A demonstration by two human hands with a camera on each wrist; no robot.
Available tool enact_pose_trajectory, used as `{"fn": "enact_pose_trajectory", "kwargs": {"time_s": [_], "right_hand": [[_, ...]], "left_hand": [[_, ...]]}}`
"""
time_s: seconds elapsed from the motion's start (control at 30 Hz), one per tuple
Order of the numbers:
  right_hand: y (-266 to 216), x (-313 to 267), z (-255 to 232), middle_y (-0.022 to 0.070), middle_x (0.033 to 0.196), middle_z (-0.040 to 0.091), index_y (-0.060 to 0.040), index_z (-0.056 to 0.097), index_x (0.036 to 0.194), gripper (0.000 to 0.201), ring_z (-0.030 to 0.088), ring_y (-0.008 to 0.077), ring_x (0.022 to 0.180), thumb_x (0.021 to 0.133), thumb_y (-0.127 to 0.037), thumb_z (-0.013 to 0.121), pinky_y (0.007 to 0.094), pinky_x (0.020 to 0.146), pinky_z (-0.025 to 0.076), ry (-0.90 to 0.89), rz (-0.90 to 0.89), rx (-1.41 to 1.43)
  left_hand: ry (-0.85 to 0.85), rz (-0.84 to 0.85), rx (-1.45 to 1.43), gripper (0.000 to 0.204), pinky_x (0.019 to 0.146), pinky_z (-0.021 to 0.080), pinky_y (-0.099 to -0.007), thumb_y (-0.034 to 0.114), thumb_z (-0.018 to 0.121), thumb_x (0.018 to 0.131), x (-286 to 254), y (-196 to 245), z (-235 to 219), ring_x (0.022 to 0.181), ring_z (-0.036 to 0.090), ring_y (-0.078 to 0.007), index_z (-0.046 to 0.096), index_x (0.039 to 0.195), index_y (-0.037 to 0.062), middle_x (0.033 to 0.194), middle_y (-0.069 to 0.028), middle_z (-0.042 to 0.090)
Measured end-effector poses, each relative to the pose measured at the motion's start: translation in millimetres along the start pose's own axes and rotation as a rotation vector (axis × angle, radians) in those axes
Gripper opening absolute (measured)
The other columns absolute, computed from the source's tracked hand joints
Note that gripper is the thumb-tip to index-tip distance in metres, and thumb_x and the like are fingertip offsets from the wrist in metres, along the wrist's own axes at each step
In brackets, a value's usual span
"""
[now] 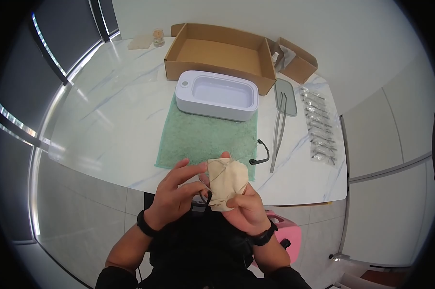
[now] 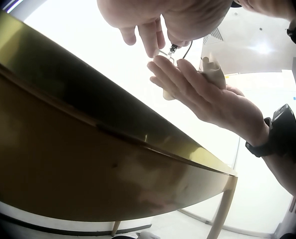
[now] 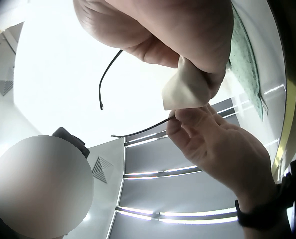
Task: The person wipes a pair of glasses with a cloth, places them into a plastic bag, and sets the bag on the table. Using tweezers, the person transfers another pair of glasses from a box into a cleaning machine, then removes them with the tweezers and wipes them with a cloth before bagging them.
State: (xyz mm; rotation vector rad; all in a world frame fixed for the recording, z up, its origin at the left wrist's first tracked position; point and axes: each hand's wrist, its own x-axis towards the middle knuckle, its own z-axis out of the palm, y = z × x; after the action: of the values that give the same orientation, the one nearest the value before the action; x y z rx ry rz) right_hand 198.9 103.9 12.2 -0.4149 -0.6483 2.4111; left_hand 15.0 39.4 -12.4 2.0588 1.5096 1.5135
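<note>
My right hand [image 1: 246, 214] grips a beige cloth [image 1: 231, 178], its thumb pressed on the lower part of it. Beside it my left hand [image 1: 176, 190] pinches a pair of eyeglasses [image 1: 209, 196] near the cloth's left edge. Two thin dark temples of the eyeglasses [image 3: 143, 130] point away from the hands in the right wrist view, while the cloth and fingers hide the lenses. Both hands are above the table's front edge, in front of a green towel [image 1: 203, 139].
A pale lavender tub-shaped cleaner [image 1: 217, 113] stands on the towel. At the towel's right edge lies a curved black piece [image 1: 267, 153], beside long tweezers [image 1: 276, 139] and a grey tray [image 1: 287, 103]. Several plastic packets [image 1: 321, 125] line the right side; cardboard boxes [image 1: 217, 58] stand behind.
</note>
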Motion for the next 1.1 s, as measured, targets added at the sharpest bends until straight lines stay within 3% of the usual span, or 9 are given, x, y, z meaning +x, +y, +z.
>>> {"fn": "enact_pose_trajectory", "kwargs": {"time_s": [0.37, 0.43, 0.53, 0.77, 0.87, 0.93, 0.97, 1.03, 1.1], "right_hand": [[-11, 1, -4, 0.0196, 0.149, 0.037, -0.0061, 0.031, 0.148, 0.091, 0.041, 0.0361, 0.133, 0.059, -0.008, 0.048, 0.0515, 0.111, 0.033, -0.048, 0.01, 0.359], [-12, 0, 5, 0.0197, 0.146, 0.039, -0.0054, 0.035, 0.145, 0.086, 0.04, 0.0363, 0.134, 0.059, -0.008, 0.047, 0.0525, 0.11, 0.032, 0.155, 0.022, 0.414], [-15, 0, 7, 0.019, 0.144, 0.042, -0.0063, 0.036, 0.145, 0.086, 0.039, 0.0365, 0.134, 0.059, -0.008, 0.047, 0.0538, 0.112, 0.03, 0.217, 0.02, 0.427], [-21, -9, 18, 0.0179, 0.141, 0.044, -0.0063, 0.034, 0.145, 0.088, 0.037, 0.036, 0.136, 0.058, 0.002, 0.043, 0.0545, 0.116, 0.025, 0.111, -0.065, 0.356], [-20, -9, 16, 0.0164, 0.14, 0.044, -0.0077, 0.034, 0.145, 0.083, 0.041, 0.0329, 0.134, 0.064, 0.01, 0.041, 0.0507, 0.114, 0.031, 0.087, -0.017, 0.275], [-17, -7, 8, 0.0132, 0.139, 0.046, -0.0102, 0.034, 0.145, 0.067, 0.047, 0.0279, 0.129, 0.082, 0.011, 0.045, 0.0442, 0.11, 0.038, 0.088, 0.098, 0.256], [-15, -7, 10, 0.0132, 0.139, 0.046, -0.0102, 0.034, 0.145, 0.067, 0.047, 0.0279, 0.129, 0.082, 0.011, 0.045, 0.0442, 0.11, 0.038, 0.087, 0.101, 0.255], [-8, -6, 13, 0.0104, 0.138, 0.046, -0.0114, 0.031, 0.146, 0.053, 0.051, 0.0236, 0.125, 0.097, -0.004, 0.051, 0.0392, 0.107, 0.041, 0.15, 0.038, 0.091], [-3, -5, 16, 0.0101, 0.137, 0.046, -0.0119, 0.027, 0.148, 0.057, 0.05, 0.023, 0.125, 0.098, -0.005, 0.053, 0.0395, 0.107, 0.041, 0.185, 0.027, 0.082]], "left_hand": [[-0.067, -0.007, -0.085, 0.025, 0.107, 0.043, -0.0484, -0.005, 0.066, 0.079, -12, 3, 15, 0.114, 0.061, -0.0256, 0.065, 0.098, 0.0098, 0.125, -0.0083, 0.062], [-0.051, -0.059, -0.142, 0.023, 0.108, 0.042, -0.0482, -0.006, 0.066, 0.079, -17, 4, 24, 0.115, 0.061, -0.0259, 0.064, 0.097, 0.0084, 0.125, -0.0089, 0.062], [-0.022, -0.143, -0.231, 0.02, 0.109, 0.041, -0.0476, -0.007, 0.064, 0.081, -22, 8, 29, 0.114, 0.061, -0.0278, 0.064, 0.096, 0.0064, 0.125, -0.0106, 0.062], [0.062, -0.215, -0.3, 0.015, 0.104, 0.044, -0.0454, -0.007, 0.063, 0.084, -15, 21, 24, 0.113, 0.06, -0.0321, 0.064, 0.094, 0.0038, 0.124, -0.0134, 0.061], [0.093, -0.193, -0.344, 0.013, 0.099, 0.048, -0.0423, -0.007, 0.063, 0.085, -16, 23, 26, 0.115, 0.059, -0.0316, 0.063, 0.095, 0.0025, 0.125, -0.0146, 0.06], [0.119, -0.172, -0.392, 0.013, 0.096, 0.05, -0.0403, -0.006, 0.063, 0.086, -17, 22, 28, 0.114, 0.06, -0.0317, 0.063, 0.096, 0.0024, 0.125, -0.0152, 0.059], [0.144, -0.149, -0.437, 0.013, 0.094, 0.051, -0.0384, -0.006, 0.063, 0.086, -17, 22, 29, 0.114, 0.06, -0.0317, 0.063, 0.096, 0.0024, 0.124, -0.0159, 0.059], [0.158, -0.184, -0.461, 0.012, 0.092, 0.052, -0.0371, -0.005, 0.063, 0.087, -18, 23, 29, 0.112, 0.061, -0.0307, 0.063, 0.097, 0.0024, 0.124, -0.0163, 0.058], [0.172, -0.217, -0.485, 0.012, 0.089, 0.054, -0.0358, -0.004, 0.063, 0.087, -21, 24, 30, 0.11, 0.062, -0.0297, 0.063, 0.097, 0.0025, 0.123, -0.0168, 0.058]]}}
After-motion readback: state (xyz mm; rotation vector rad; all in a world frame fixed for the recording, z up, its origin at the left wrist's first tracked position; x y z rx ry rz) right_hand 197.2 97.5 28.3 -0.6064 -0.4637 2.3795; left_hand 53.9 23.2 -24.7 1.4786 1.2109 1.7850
